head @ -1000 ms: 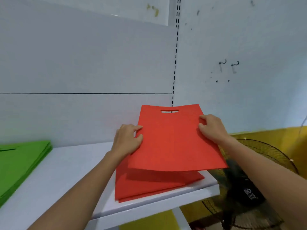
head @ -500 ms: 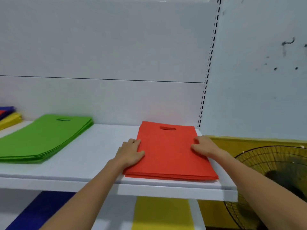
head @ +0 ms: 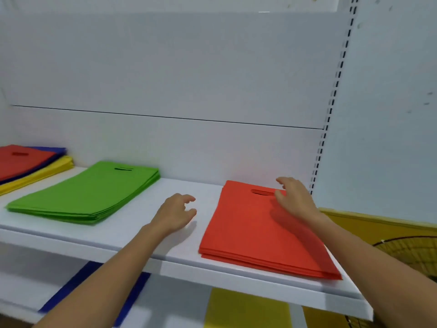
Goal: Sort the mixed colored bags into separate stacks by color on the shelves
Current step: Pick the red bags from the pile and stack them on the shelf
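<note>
Head view gives you two hands and three piles on the white shelf [head: 142, 235]: one red stack [head: 257, 235], one green stack [head: 87, 195] and one mixed pile [head: 26, 164]. The red stack lies flat at the shelf's right end, its far edge close to the back wall and its near right corner almost at the shelf's front edge. It is made of flat, matte red bags with an oval handle slot cut near the far edge; several layers show along its near edge, slightly fanned, too thin to count. The green stack lies left of the shelf's middle, skewed, well apart from the red one, with the same kind of slot on top. The mixed pile sits at the shelf's left end, cut off by the picture's edge, showing a red bag on top with blue and yellow beneath. On the lower shelf you can see one blue bag [head: 89, 290] and one yellow bag [head: 246, 308], both partly hidden. Your left hand [head: 175, 214] is over the bare shelf between the green and red stacks, fingers loosely curled, holding nothing. Your right hand [head: 295, 200] is over the red stack's far right corner, fingers relaxed and spread, gripping nothing; you cannot tell whether it touches the top bag.
</note>
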{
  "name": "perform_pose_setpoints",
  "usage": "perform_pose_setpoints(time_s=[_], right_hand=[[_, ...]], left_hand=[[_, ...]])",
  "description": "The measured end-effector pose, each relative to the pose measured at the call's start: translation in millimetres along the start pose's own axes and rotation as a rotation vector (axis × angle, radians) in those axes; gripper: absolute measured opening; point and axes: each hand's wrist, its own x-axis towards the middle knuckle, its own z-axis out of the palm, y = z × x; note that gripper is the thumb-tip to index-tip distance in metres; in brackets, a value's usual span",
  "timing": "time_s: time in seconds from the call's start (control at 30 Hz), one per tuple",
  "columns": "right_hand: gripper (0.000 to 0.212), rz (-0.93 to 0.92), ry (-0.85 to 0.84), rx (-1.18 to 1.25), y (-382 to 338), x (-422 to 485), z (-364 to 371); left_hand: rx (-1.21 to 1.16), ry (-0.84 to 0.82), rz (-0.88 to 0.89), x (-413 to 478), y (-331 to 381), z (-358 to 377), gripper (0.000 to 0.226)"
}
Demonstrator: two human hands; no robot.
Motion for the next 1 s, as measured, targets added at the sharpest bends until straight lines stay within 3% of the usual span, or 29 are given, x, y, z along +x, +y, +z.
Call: perform_pose_setpoints(time_s=[0.17,0.4,0.57,0.77,1.0], right_hand=[[0.043,-0.261,-0.029,0.197,-141.1,32.7,43.7],[0.045,-0.61,-0.122,0.378,-373.7,27.8,110.5],[0.045,-0.738,-0.156,0.48,-507.0,-0.1,138.7],[0.049,-0.822,-0.243,0.493,-606.0,-25.0,175.7],[0.048,-0.853,-0.26,0.476,-685.0,-3.8,219.2]], left_hand=[[0.146,0.13,-0.012,-31.6,-72.9,-88.4,0.036],[0.303,0.343,-0.23,-118.1,-187.4,-225.9,0.039],[0.412,0.44,-0.377,-181.5,-259.9,-298.0,0.039],[0.44,0.488,-0.479,-222.8,-323.6,-355.7,0.036],[0.396,0.539,-0.477,-200.1,-398.3,-389.5,0.035]])
